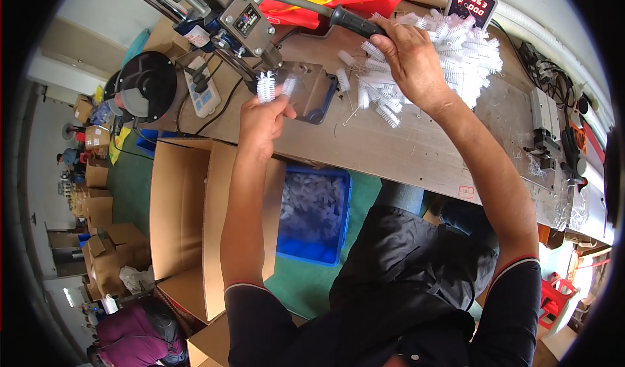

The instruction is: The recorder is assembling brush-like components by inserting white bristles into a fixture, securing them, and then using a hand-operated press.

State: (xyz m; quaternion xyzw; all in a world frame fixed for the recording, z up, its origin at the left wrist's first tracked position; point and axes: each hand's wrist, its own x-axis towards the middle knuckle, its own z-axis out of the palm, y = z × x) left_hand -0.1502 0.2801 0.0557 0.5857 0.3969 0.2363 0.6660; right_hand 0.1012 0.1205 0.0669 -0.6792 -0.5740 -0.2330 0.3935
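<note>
— Brushes first: where are they relative to the hands?

— Left hand (262, 116) pinches a small white bristle brush (265, 86) between thumb and fingertips, bristle end sticking up past the fingers, just in front of the clear fixture plate (311, 88) of the bench press (242, 23). A second brush (288, 85) sits right beside the fingertips, on the plate side; whether the same hand holds it I cannot tell.

— And the right?

— Right hand (407, 58) is clenched around the black grip of the press lever (348, 21), knuckles up. Under and beyond those fingers lies the loose pile of white brushes (456, 48) on the wooden bench (403, 149).

— What makes this step go well, in your view?

— I would judge seating matters most: the brush should go squarely into the fixture before the lever comes down, with the left fingertips kept back at the wire stem, clear of the tool. A steady full stroke seems better than a jerk.

— Anything below the hands?

— Below the left wrist, off the bench edge, a blue bin (314, 212) holds more white pieces, with an open cardboard box (189, 217) beside it. A digital counter (470, 1) stands beyond the right fingers, behind the pile.
</note>
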